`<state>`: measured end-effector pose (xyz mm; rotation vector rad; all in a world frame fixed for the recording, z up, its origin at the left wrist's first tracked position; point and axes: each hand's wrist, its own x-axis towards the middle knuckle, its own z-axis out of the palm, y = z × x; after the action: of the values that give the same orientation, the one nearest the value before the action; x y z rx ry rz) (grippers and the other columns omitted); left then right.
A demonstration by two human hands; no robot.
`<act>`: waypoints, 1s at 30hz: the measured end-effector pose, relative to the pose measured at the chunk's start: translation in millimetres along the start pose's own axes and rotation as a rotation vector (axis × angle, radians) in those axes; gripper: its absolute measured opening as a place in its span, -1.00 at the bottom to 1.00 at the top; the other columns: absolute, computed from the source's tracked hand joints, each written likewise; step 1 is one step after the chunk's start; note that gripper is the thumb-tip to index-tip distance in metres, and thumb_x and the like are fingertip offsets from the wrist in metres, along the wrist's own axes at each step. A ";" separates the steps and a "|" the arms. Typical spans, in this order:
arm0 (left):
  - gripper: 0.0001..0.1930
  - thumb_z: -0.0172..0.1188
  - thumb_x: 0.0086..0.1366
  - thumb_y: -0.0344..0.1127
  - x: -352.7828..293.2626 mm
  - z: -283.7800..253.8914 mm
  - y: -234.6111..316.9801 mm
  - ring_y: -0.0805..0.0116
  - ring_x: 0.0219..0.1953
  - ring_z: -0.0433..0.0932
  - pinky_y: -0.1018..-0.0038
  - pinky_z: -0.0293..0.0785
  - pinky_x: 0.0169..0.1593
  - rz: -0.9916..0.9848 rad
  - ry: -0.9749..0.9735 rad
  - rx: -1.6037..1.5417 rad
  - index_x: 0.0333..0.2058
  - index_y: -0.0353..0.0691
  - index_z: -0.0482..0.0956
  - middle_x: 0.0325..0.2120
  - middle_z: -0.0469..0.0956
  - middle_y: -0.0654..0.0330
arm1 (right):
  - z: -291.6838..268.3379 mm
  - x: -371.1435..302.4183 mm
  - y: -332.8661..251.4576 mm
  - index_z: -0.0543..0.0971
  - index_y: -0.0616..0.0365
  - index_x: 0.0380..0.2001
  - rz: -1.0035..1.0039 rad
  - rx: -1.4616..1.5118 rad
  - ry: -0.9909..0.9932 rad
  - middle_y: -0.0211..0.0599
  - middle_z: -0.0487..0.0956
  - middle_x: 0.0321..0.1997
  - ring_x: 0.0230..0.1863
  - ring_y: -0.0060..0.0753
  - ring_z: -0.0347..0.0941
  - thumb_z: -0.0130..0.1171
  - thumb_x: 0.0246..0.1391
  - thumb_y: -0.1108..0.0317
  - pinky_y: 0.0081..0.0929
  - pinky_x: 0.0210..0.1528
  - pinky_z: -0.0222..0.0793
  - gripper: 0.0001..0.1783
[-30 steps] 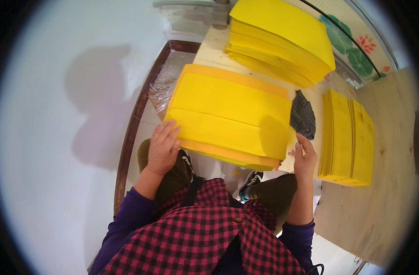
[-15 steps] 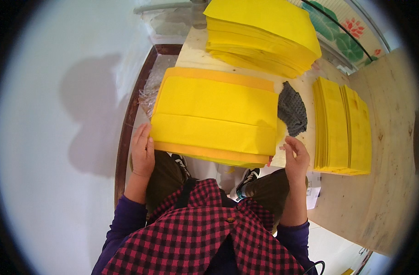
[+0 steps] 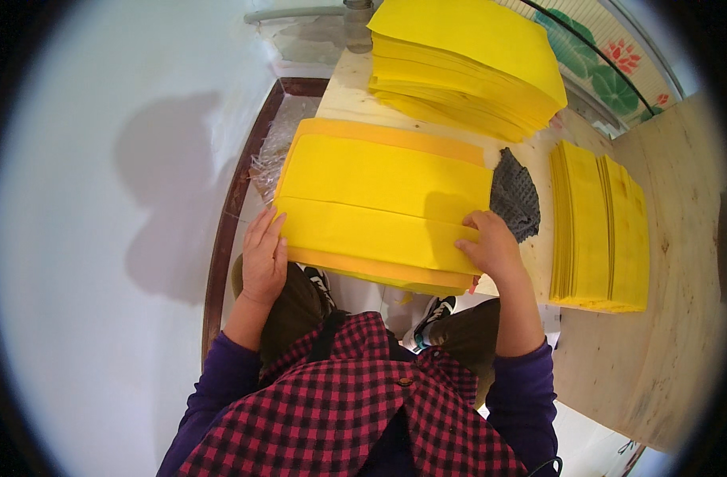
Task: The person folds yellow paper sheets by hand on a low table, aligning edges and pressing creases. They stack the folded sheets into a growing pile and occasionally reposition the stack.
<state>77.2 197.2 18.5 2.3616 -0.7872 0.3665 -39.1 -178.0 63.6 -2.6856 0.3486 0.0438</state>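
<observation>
A yellow felt-like sheet (image 3: 379, 179) lies in front of me with a folded strip (image 3: 371, 236) along its near side. Beneath it is an orange-yellow layer (image 3: 395, 133), its border showing at the far and near sides. My left hand (image 3: 264, 250) rests at the near left edge of the sheet, fingers stretched out and holding nothing. Over the right end of the strip is my right hand (image 3: 491, 245), thumb and fingers apart, fingertips on or just above the cloth. Just beyond that hand lies a crumpled dark grey cloth (image 3: 514, 197).
A thick stack of yellow sheets (image 3: 467, 71) stands at the back of the wooden table (image 3: 340, 99). On the right are folded yellow bundles (image 3: 590, 230) beside a wooden panel (image 3: 673, 262). Clear plastic wrap (image 3: 272, 159) lies on the left, near a white wall (image 3: 77, 278).
My right hand has moved from beside the sheet's right edge onto its near right part. My left hand stays at the left edge. The whole view has shifted slightly.
</observation>
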 end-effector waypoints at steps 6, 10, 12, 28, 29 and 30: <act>-0.61 0.04 0.22 -0.47 4.1 0.7 2.7 -0.05 0.21 0.30 0.15 0.14 0.29 0.011 -0.014 0.022 0.05 -0.29 0.47 0.13 0.39 -0.03 | -2.2 6.9 1.8 0.57 0.20 -0.32 0.002 -0.006 -0.070 -0.05 0.55 -0.22 -0.11 0.03 0.47 0.34 -0.16 0.24 -0.21 -0.08 0.40 -0.67; -0.61 0.06 0.21 -0.45 8.5 2.2 5.3 -0.03 0.24 0.27 0.10 0.07 0.32 0.033 -0.027 0.022 0.05 -0.28 0.47 0.14 0.37 -0.03 | -1.6 1.3 -1.2 0.57 0.24 -0.35 0.014 0.053 -0.050 0.00 0.55 -0.26 -0.14 0.05 0.47 0.30 -0.11 0.25 -0.19 -0.12 0.40 -0.69; -0.60 0.06 0.22 -0.42 11.0 3.6 7.5 -0.02 0.25 0.25 0.09 0.04 0.34 0.048 -0.069 0.040 0.06 -0.27 0.47 0.15 0.36 -0.03 | -1.0 -3.3 -3.6 0.56 0.27 -0.36 0.054 0.100 -0.033 0.02 0.54 -0.28 -0.16 0.07 0.47 0.28 -0.10 0.26 -0.18 -0.14 0.39 -0.70; -0.55 0.06 0.27 -0.28 16.1 30.0 27.8 0.04 0.30 0.19 0.08 -0.01 0.36 0.112 -0.259 0.080 0.14 -0.22 0.40 0.21 0.29 0.01 | 9.0 -10.1 -3.0 0.53 0.28 -0.41 0.084 0.146 0.060 0.04 0.53 -0.30 -0.21 0.12 0.47 0.26 -0.12 0.31 -0.15 -0.16 0.38 -0.75; -0.55 0.06 0.27 -0.27 14.7 29.4 27.8 0.04 0.30 0.19 0.08 0.00 0.35 0.110 -0.267 0.082 0.14 -0.22 0.40 0.21 0.30 0.01 | 9.4 -9.7 -2.8 0.53 0.28 -0.41 0.082 0.144 0.062 0.04 0.54 -0.29 -0.20 0.12 0.47 0.26 -0.12 0.31 -0.15 -0.15 0.39 -0.74; -0.55 0.06 0.27 -0.27 13.1 28.7 28.1 0.05 0.30 0.20 0.08 0.01 0.35 0.104 -0.278 0.087 0.13 -0.22 0.40 0.21 0.30 0.00 | 9.8 -9.4 -2.8 0.54 0.28 -0.40 0.086 0.152 0.066 0.04 0.54 -0.29 -0.19 0.12 0.48 0.26 -0.12 0.31 -0.16 -0.15 0.39 -0.74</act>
<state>72.0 155.4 15.0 2.4921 -1.0441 0.1164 -47.2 -169.2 56.7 -2.5255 0.4683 -0.0439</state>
